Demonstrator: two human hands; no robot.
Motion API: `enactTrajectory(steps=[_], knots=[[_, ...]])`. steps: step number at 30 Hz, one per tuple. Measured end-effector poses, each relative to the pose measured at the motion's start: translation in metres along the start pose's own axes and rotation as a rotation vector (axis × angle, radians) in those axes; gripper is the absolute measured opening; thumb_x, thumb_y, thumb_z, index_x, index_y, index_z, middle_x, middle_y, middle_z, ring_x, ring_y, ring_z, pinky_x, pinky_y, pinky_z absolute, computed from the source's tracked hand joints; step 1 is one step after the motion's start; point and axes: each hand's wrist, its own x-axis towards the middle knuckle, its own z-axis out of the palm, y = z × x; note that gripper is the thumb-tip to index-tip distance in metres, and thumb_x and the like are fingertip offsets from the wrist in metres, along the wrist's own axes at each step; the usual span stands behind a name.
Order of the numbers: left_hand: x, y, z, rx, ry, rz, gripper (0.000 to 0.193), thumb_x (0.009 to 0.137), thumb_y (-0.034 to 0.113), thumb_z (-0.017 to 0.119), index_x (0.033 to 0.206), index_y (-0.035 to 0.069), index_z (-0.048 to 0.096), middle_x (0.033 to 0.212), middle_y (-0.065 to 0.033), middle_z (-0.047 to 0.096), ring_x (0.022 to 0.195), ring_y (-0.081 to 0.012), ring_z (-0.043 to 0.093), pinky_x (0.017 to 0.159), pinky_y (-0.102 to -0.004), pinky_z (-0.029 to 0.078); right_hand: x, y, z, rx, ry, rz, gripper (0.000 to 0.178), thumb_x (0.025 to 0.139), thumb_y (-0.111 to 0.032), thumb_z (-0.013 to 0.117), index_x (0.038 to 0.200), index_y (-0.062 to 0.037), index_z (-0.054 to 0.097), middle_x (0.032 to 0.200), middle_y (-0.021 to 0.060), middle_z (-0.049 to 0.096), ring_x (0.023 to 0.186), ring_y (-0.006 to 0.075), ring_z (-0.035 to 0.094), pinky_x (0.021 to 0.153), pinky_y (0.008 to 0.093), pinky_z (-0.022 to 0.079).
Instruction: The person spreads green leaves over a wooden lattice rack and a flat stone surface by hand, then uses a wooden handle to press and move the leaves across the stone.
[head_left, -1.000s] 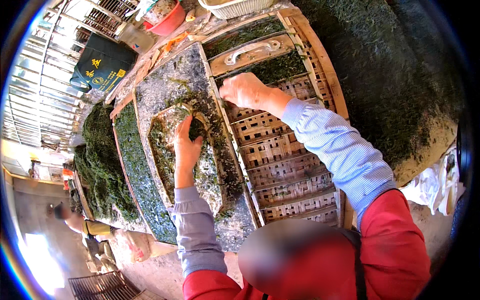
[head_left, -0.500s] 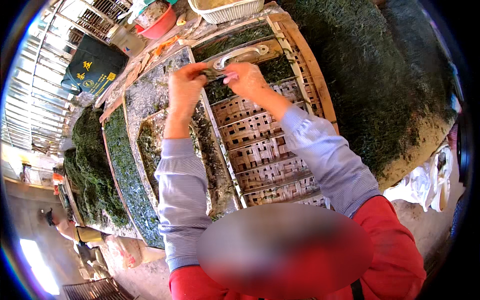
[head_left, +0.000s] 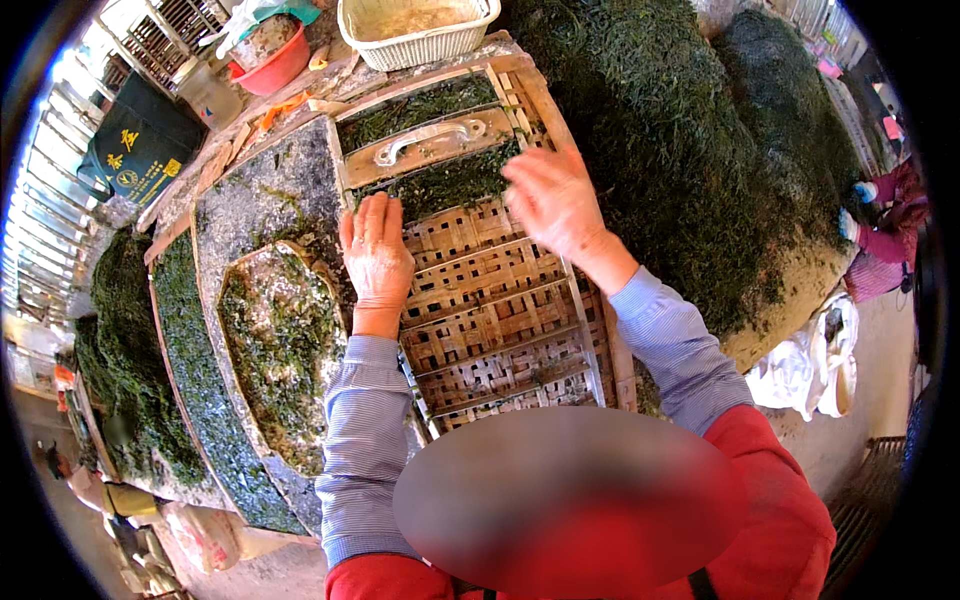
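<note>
1. Reaching over the woven bamboo frame [head_left: 470, 295] at the centre now, with arms stretched forward from the near side.
2. Spotting the left hand [head_left: 380, 250] at the frame's left rail, fingers close together and slightly bent, back upward; thumb out of sight, so cannot tell of any pinch or firm touch.
3. Over to the right hand [head_left: 560, 205], by the right rail: fingers loosely spread, a little blurred, nothing visibly held.
4. Looking between and just beyond: a near band of chopped green leaves [head_left: 440, 183] across the frame, then a wooden block [head_left: 430, 151] with a white handle [head_left: 430, 132], then more leaf at the far end.
5. Out to the right, a great dark green heap [head_left: 650, 180]; at the far edge, a white basket [head_left: 435, 48].
6. Risking scattered leaf on the bare weave, through any brush of fingers or cuffs against the near band.
7. Risking a skewed block too, from a bump against the handle, and scraped fingertips, from sliding hard along rough rails.
</note>
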Motion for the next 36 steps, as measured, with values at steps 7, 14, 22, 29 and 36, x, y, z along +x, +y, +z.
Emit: enactTrajectory(steps=[7, 14, 22, 29, 36], knots=[[0.001, 0.002, 0.001, 0.001, -0.283, -0.146, 0.033, 0.079, 0.012, 0.048, 0.107, 0.002, 0.061, 0.119, -0.0114, 0.057, 0.114, -0.0240, 0.051, 0.103, -0.0407, 0.029, 0.025, -0.034, 0.016, -0.310, -0.483, 0.163, 0.045, 0.094, -0.040, 0.036, 0.108, -0.0046, 0.061, 0.123, 0.0090, 0.054, 0.122, 0.0257, 0.043, 0.100, 0.0672, 0.015], [-0.020, 0.004, 0.013, -0.010, -0.279, -0.197, 0.044, 0.086, 0.019, 0.043, 0.125, -0.002, 0.045, 0.132, -0.0180, 0.044, 0.128, -0.0281, 0.037, 0.110, -0.0415, 0.019, 0.078, -0.146, 0.020, 0.324, -0.090, -0.605, 0.017, 0.080, -0.022, 0.061, 0.088, -0.0086, 0.068, 0.102, 0.0092, 0.063, 0.080, 0.0222, 0.064, 0.072, 0.0305, 0.054], [-0.012, 0.012, 0.009, -0.230, -0.079, -0.214, 0.048, 0.077, 0.002, 0.044, 0.124, 0.007, 0.049, 0.129, -0.0178, 0.047, 0.122, -0.0323, 0.042, 0.103, -0.0466, 0.030, 0.058, -0.262, 0.113, 0.414, -0.626, -0.753, 0.022, 0.088, -0.024, 0.045, 0.091, -0.0089, 0.061, 0.098, 0.0204, 0.053, 0.066, 0.0285, 0.062, 0.054, 0.0403, 0.051], [-0.019, 0.003, -0.010, -0.006, -0.304, -0.094, 0.056, 0.087, 0.010, 0.041, 0.140, 0.025, 0.029, 0.146, 0.0037, 0.029, 0.135, -0.0170, 0.024, 0.111, -0.0400, 0.016, 0.068, -0.220, 0.086, 0.549, -0.350, -0.298, 0.010, 0.079, -0.012, 0.055, 0.080, -0.0029, 0.059, 0.086, 0.0153, 0.053, 0.069, 0.0284, 0.060, 0.062, 0.0373, 0.052], [-0.003, 0.011, -0.009, -0.086, -0.315, -0.104, 0.061, 0.074, 0.000, 0.052, 0.131, 0.019, 0.043, 0.138, -0.0011, 0.041, 0.131, -0.0225, 0.033, 0.108, -0.0456, 0.019, 0.045, -0.037, 0.034, 0.393, -0.427, 0.366, 0.024, 0.084, -0.004, 0.050, 0.105, -0.0077, 0.062, 0.106, 0.0093, 0.056, 0.096, 0.0204, 0.051, 0.087, 0.0348, 0.046]])
